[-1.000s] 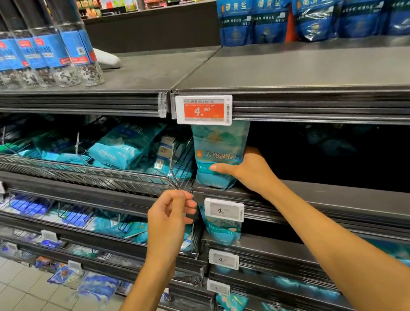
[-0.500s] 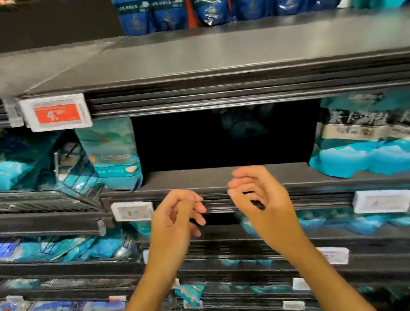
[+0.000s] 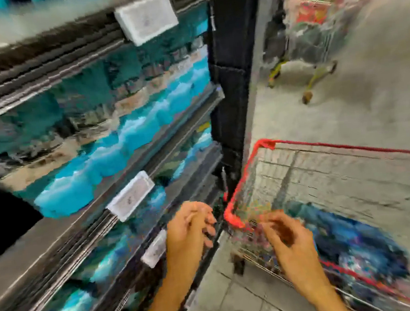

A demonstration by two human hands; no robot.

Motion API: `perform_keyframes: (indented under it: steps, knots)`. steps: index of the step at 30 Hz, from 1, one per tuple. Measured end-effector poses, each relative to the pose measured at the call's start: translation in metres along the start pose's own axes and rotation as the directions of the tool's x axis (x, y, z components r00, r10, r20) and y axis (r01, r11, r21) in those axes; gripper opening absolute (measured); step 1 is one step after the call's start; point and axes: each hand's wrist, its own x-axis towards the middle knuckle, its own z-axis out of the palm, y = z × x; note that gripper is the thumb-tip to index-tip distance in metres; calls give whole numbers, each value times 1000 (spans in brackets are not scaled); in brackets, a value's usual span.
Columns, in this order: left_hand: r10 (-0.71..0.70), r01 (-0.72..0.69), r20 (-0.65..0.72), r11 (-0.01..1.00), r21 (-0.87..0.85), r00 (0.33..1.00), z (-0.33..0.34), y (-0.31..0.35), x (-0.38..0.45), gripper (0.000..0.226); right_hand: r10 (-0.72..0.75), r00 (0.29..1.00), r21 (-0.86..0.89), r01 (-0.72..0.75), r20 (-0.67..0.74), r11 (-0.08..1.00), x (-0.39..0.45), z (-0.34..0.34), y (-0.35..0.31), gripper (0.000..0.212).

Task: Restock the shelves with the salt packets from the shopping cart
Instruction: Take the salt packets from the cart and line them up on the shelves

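Head view, change: a second ago the right hand (image 3: 291, 243) steadied a teal packet on the shelf; now the view has swung right to the shopping cart (image 3: 234, 217).
Meaning: that packet looks placed; I judge the next pick is starting.
Left hand (image 3: 190, 230): empty, fingers loosely curled, in front of the shelves (image 3: 54, 241).
Right hand: empty, fingers relaxed, over the cart's near corner.
Salt packets (image 3: 349, 243): blue mass in the cart basket, untouched; more teal ones (image 3: 100, 152) on the shelves.
Hard to read: heavy motion blur; packet count, labels and price tags (image 3: 130, 199) illegible. Second cart (image 3: 312, 28) far off, smeared.
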Motion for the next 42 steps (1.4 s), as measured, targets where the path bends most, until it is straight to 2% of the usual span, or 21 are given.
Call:
perform_keyframes:
  steps: [4,6,8,10,12,14,17,21,23,25,27,29,31,33,36,40,42]
  knots:
    - [-101,86,267,994,69,958,89,-25,21,18,131,949,21,-130,-287,991,-7,-78,24,17]
    - [-169,131,380,984,123,910,139,-41,29,17,216,891,99,-192,-399,976,-3,-119,38,6]
    - [-254,189,461,965,183,850,190,-61,39,13,300,821,144,-263,-486,954,12,-164,61,11]
    - [-342,248,492,937,247,801,240,-88,57,15,383,758,148,-362,-528,920,36,-207,94,10]
    - [-445,291,494,887,359,747,293,-128,80,20,431,713,80,-469,-553,879,67,-247,142,14]
    - [-542,312,435,811,495,719,336,-173,110,25,476,680,-11,-579,-558,815,99,-277,194,20]
    - [-629,320,314,688,652,711,391,-252,160,36,603,628,-107,-731,-491,674,146,-303,287,32]
    - [-607,130,239,500,856,758,429,-345,219,29,741,579,-191,-814,-340,549,190,-299,393,33]
    - [-527,-26,207,330,943,825,435,-388,246,19,751,585,-278,-810,-307,517,207,-291,436,30]
    - [-444,-167,219,154,974,869,436,-421,270,31,744,598,-269,-800,-297,536,226,-282,469,21]
    - [-420,-291,279,35,956,864,440,-454,296,38,732,602,-249,-798,-318,549,248,-271,502,19]
    - [-486,-348,283,-49,936,827,446,-478,322,43,742,615,-236,-788,-267,569,271,-258,525,22]
    - [-571,-254,188,-37,967,799,449,-502,346,44,774,623,-282,-767,-115,576,293,-243,544,24]
    - [-642,-219,149,-30,975,752,449,-523,361,47,812,583,-386,-753,-18,533,308,-232,560,32]
    - [-700,-174,121,-4,985,703,450,-543,373,52,830,554,-426,-768,-68,478,316,-223,578,40]
    - [-688,-89,75,15,996,722,451,-552,375,64,824,551,-430,-781,-132,453,308,-220,583,35]
    - [-682,26,69,129,991,728,451,-552,371,55,837,532,-407,-798,-129,444,304,-226,578,33]
